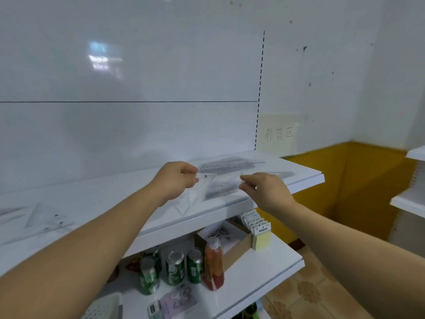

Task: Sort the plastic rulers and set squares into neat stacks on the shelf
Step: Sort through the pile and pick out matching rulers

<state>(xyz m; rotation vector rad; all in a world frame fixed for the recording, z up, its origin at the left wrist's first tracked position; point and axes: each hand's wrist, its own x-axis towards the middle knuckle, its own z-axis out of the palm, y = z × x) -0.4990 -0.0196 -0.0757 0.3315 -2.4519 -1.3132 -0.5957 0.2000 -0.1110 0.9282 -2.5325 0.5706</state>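
Observation:
My left hand and my right hand hover over the right part of the white upper shelf. Both pinch the ends of a nearly see-through plastic piece, apparently a set square, held just above the shelf; its outline is faint. Behind it, near the back wall, lies a stack of clear rulers. A further ruler rests under my hands and one more ruler lies beyond my right hand. A clear set square lies at the shelf's left end.
The lower shelf carries green cans, an orange bottle, a cardboard box and yellow note pads. A white basket sits at the bottom left. To the right are a yellow wall base and another shelf unit.

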